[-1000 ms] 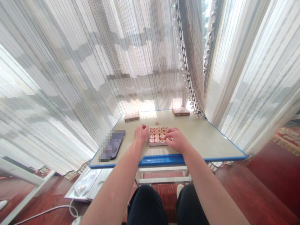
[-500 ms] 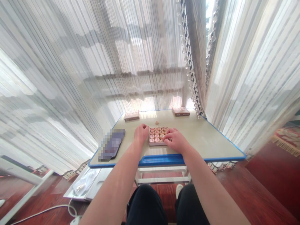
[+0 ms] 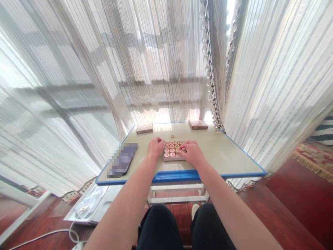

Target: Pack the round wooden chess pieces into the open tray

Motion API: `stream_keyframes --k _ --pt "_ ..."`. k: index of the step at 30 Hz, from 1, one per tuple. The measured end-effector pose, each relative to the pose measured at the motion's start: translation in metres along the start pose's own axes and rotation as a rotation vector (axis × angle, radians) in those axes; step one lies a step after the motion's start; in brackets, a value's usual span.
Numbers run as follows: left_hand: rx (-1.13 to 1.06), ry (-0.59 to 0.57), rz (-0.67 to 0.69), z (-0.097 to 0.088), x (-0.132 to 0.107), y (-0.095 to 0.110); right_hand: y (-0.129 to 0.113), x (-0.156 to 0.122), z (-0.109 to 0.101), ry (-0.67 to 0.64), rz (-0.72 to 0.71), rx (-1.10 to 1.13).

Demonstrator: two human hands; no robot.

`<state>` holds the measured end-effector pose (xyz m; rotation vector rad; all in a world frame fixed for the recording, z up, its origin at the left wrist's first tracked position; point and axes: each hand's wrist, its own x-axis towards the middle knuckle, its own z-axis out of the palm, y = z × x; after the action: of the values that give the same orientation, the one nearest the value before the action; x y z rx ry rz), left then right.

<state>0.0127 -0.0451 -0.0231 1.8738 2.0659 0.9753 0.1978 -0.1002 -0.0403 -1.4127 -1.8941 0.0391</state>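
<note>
A small tray [image 3: 166, 159] packed with round wooden pieces [image 3: 171, 150] lies in the middle of the pale table [image 3: 223, 152]. My left hand [image 3: 155, 147] rests curled against the tray's left edge. My right hand [image 3: 191, 152] lies over the tray's right side, fingers bent and pinching at a piece; whether it grips one I cannot tell. One loose round piece [image 3: 172, 136] sits on the table just behind the tray.
Two flat boxes stand at the table's far edge, one at left [image 3: 144, 128], one at right [image 3: 198, 124]. A dark phone [image 3: 122, 160] lies at the left. Sheer curtains surround the table. My knees are under the blue front edge [image 3: 171, 176].
My right hand slid a little to the left over the tray's pieces. My left hand stayed at the tray's left edge. The view shifted slightly.
</note>
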Motion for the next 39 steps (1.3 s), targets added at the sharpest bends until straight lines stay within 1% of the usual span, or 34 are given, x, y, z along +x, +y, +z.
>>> stream_keyframes --k 6,14,22,29,35,39 --pt "0.002 -0.004 0.000 0.0001 -0.0005 0.0003 -0.0021 0.0008 0.0019 0.022 -0.010 -0.047" --pt "0.007 -0.004 0.014 0.0007 -0.0021 -0.0003 -0.0021 0.0004 0.0014 0.043 -0.029 -0.013" --pt "0.026 -0.002 0.035 -0.0007 -0.0016 0.0007 -0.0030 0.0006 0.0017 0.011 -0.024 0.004" --pt "0.032 -0.002 0.053 0.0003 -0.0022 0.0001 -0.0058 0.0028 0.0031 -0.009 -0.016 -0.079" --pt "0.016 -0.004 0.029 -0.0006 -0.0015 0.0010 -0.0027 0.0055 0.0056 -0.017 0.013 -0.095" --pt "-0.019 0.005 0.017 -0.0020 -0.0025 0.0014 -0.0006 0.0065 0.0070 -0.036 0.010 -0.066"
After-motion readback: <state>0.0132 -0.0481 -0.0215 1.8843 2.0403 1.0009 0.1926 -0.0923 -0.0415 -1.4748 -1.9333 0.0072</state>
